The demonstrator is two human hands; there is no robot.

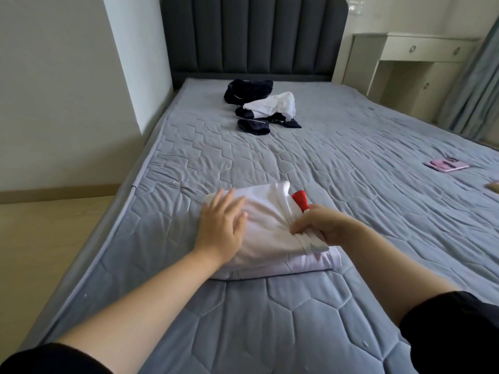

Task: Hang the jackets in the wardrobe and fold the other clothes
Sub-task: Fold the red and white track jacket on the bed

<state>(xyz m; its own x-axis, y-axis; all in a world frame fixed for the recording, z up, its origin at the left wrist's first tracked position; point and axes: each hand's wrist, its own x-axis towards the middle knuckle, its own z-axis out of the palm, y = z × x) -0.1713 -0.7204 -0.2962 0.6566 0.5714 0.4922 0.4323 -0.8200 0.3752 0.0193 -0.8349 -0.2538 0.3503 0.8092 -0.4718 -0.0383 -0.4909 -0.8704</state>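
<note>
Your left hand [221,225] lies flat on the white garment [270,211] just below the centre of the frame. Its fingers [229,201] are straight and spread and hold nothing. It seems to be there to pin the folded layers so they do not slide.

Your right hand [321,225], just right of it, has its fingers curled round a bunched edge of the same garment, apparently to pull that edge tight or tuck it in. A red trim [300,199] pokes out of the fold just above that hand.

The garment sits on the bed [351,198] as a compact stack, with a wider layer [310,265] showing beneath the top one, so this fold looks nearly finished.

Toward the top centre, near the headboard [253,36], a loose pile of dark and white clothes [262,106] waits, well apart from your hands. I cannot tell whether any of it is a jacket. A pink phone [447,165] lies on the bed near the right edge of the frame.
</note>
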